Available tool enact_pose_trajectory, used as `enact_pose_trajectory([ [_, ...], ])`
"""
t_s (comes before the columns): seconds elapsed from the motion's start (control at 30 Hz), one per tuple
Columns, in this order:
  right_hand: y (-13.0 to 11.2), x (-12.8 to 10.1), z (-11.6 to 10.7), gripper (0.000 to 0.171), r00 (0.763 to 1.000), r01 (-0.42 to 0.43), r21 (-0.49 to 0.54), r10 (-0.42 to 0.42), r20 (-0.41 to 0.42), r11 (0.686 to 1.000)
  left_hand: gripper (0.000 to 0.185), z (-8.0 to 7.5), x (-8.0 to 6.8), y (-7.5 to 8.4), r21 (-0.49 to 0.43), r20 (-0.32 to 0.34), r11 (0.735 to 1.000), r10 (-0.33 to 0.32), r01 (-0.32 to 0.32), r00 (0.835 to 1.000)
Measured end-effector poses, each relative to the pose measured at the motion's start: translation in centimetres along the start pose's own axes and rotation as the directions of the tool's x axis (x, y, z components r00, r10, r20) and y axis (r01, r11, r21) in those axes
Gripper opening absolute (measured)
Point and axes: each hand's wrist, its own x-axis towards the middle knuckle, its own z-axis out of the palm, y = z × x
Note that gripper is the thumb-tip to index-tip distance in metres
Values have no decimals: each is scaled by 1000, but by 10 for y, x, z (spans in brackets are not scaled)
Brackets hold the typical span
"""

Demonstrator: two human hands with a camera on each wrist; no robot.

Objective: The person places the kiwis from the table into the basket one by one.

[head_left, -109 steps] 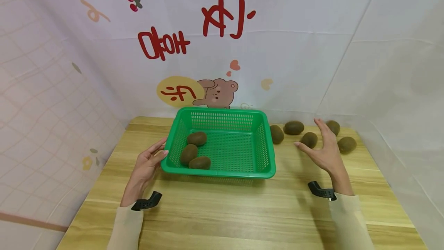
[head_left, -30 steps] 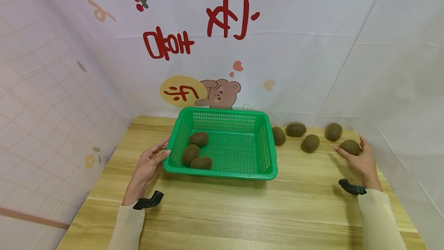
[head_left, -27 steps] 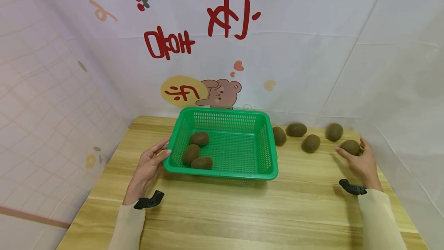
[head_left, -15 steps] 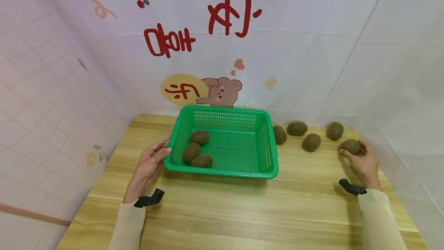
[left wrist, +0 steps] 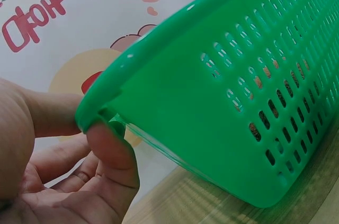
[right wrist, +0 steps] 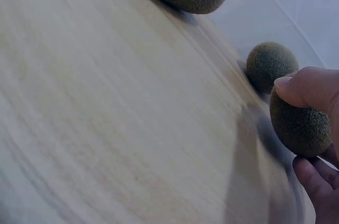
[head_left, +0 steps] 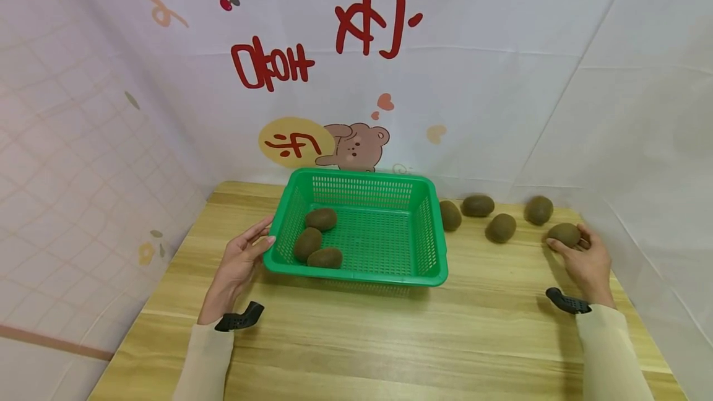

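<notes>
My left hand [head_left: 236, 263] grips the left rim of a green plastic basket [head_left: 356, 278], thumb over the edge and fingers beneath. The left wrist view shows that pinch on the basket's rim [left wrist: 108, 83] up close. Inside the basket, three brown kiwis lie together on the left. At the far right of the table, my right hand [head_left: 592, 265] holds a kiwi [head_left: 565, 233] between thumb and fingers. In the right wrist view the thumb lies over the held kiwi [right wrist: 298, 126] and the fingertips are under it; a shadow falls on the tabletop beside it.
Several loose kiwis lie between the basket and my right hand, including one in the middle [head_left: 501, 228], one at the back [head_left: 478, 205] and one near the held fruit [head_left: 538, 210]. A printed cloth wall [head_left: 473, 91] rises behind the wooden table [head_left: 390, 345].
My right hand has moved right, from above the middle kiwis to the rightmost one, and its thumb and fingers have closed round that kiwi. My left hand keeps its grip on the basket.
</notes>
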Motion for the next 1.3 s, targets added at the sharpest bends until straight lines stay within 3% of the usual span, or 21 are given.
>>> enact_pose_trajectory([
  [0.33, -7, -5, 2, 99, 1000, 10, -17, -10, -2, 1000, 62, 0, -1, 2, -15, 2, 1000, 1, -1, 1000],
  [1.3, -32, -31, 18, 92, 988, 149, 1, -148, -33, 989, 63, -1, 0, 0, -33, 27, 999, 6, -5, 1000],
])
